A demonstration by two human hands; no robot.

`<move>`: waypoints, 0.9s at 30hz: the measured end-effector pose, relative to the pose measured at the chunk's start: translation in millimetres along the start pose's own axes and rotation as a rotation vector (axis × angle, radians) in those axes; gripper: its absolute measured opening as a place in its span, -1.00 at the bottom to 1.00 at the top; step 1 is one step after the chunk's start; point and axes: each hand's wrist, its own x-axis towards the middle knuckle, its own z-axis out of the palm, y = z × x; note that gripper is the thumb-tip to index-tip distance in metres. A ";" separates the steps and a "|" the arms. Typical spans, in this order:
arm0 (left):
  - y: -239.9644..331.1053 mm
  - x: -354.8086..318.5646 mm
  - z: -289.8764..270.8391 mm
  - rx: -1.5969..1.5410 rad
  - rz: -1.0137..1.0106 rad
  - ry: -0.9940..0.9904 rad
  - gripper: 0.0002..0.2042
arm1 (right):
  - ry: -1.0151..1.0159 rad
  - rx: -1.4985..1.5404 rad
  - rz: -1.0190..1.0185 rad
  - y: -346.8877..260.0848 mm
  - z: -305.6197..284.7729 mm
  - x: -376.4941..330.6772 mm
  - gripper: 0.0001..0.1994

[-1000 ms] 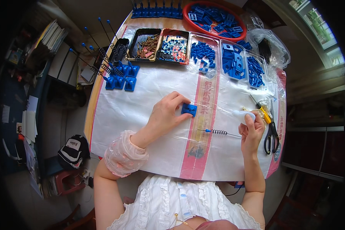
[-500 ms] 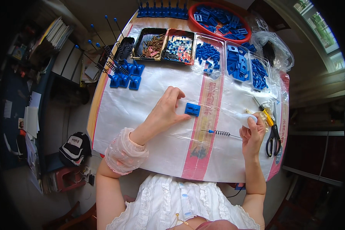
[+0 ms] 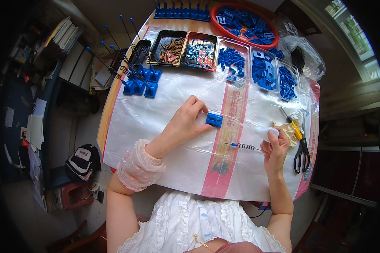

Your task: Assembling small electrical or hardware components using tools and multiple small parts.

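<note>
A: Start with the left hand point(image 3: 188, 120).
B: Angled in from the lower left, back upward, wrist nearly in line with the forearm, gathered pale sleeve cuff point(image 3: 142, 164) around the latter.
A: Grasping anything?
B: Touching the left end of the blue block point(image 3: 214, 120) with thumb and forefinger, other fingers bent. Can't tell whether pinching tight or merely resting there.
A: And the block's place?
B: On the silvery-white sheet point(image 3: 177, 168), at the left edge of the pink-bordered stripe point(image 3: 215, 181).
A: Now the right hand point(image 3: 277, 150).
B: Raised from the lower right, forearm nearly upright in view, fingers curled around a pale bottle-like thing point(image 3: 272, 131), narrow end leftward.
A: In the way?
B: Notice the black spring wire point(image 3: 246, 146), lying in the gap between the hands, right end reaching the right fingers; can't tell whether clamped there. Just past that hand, see crumpled scraps point(image 3: 289, 131), a yellow-handled tool point(image 3: 298, 132) and black scissors point(image 3: 302, 157).
A: Farther off?
B: Look beyond for two black trays point(image 3: 157, 49), three clear trays point(image 3: 232, 43) of blue parts point(image 3: 231, 60), a red tub point(image 3: 222, 31) heaped with more, a plastic bag point(image 3: 312, 55) alongside; upper left, for sprung pieces on blue bases point(image 3: 139, 87).
</note>
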 end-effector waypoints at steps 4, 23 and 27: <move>-0.7 -0.1 0.6 0.000 0.003 0.004 -0.61 | -0.011 -0.005 -0.001 1.3 -1.2 0.1 -0.89; 1.2 0.4 0.9 0.018 -0.006 0.013 -0.62 | -0.009 -0.034 0.003 3.1 -1.2 1.0 -0.86; 2.7 0.9 0.9 0.013 -0.016 0.013 -0.63 | 0.007 -0.044 0.008 4.0 -0.3 0.8 -0.86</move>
